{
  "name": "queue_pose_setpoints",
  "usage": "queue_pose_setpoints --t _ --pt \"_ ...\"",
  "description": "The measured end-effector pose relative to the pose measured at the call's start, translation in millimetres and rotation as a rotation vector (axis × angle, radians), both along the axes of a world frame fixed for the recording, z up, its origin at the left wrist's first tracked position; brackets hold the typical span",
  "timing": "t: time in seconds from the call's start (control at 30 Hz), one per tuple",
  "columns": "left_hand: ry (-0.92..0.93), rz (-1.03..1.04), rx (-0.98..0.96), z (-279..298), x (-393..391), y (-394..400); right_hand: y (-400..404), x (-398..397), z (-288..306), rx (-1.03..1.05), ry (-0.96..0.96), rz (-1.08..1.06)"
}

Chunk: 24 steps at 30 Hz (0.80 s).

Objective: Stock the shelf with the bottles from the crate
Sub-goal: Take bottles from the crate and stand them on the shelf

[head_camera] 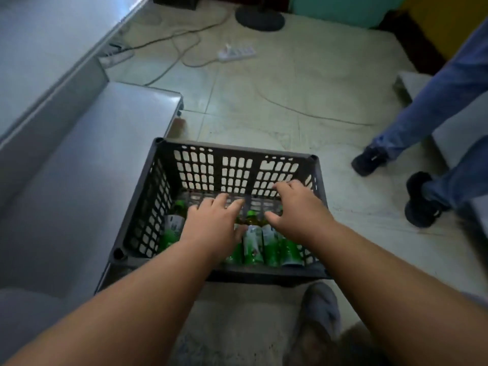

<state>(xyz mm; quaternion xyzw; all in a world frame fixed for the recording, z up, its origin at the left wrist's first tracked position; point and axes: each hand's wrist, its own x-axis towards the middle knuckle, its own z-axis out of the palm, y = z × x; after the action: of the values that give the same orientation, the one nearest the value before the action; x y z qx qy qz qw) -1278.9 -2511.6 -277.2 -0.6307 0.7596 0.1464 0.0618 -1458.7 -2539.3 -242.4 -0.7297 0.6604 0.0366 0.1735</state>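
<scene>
So both hands are down inside the black lattice crate (169, 202) on the tiled floor: the left hand (211, 223) and right hand (295, 207) each have their fingers spread loose and wide, holding nothing, hovering right over the green bottles (253, 247) lying along the crate's near side. The steel shelf (87, 165) sits just left of the crate. Off to the crate's right there's another person's jeans and dark shoes (369, 161), and beyond it a white power strip (236, 52).
</scene>
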Motion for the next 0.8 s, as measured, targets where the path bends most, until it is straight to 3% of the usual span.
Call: queue_pose_setpoints --t 0.23,0.4,0.53,0.7,0.8 --pt "0.042 0.113 0.17 -80 -39 -1 -20 -51 -109 0.283 0.055 -0.113" --pt "0.035 0.099 0.148 -81 -37 0 -44 -49 -156 0.409 0.07 -0.181" --pt "0.029 0.108 0.157 -81 -37 -4 -62 -38 -194 0.504 0.11 -0.361" --pt "0.037 0.11 0.145 -87 -37 -5 -72 -20 -227 0.404 0.239 -0.551" --pt "0.017 0.09 0.164 -89 -37 -7 -75 -24 -234 0.35 0.299 -0.514"
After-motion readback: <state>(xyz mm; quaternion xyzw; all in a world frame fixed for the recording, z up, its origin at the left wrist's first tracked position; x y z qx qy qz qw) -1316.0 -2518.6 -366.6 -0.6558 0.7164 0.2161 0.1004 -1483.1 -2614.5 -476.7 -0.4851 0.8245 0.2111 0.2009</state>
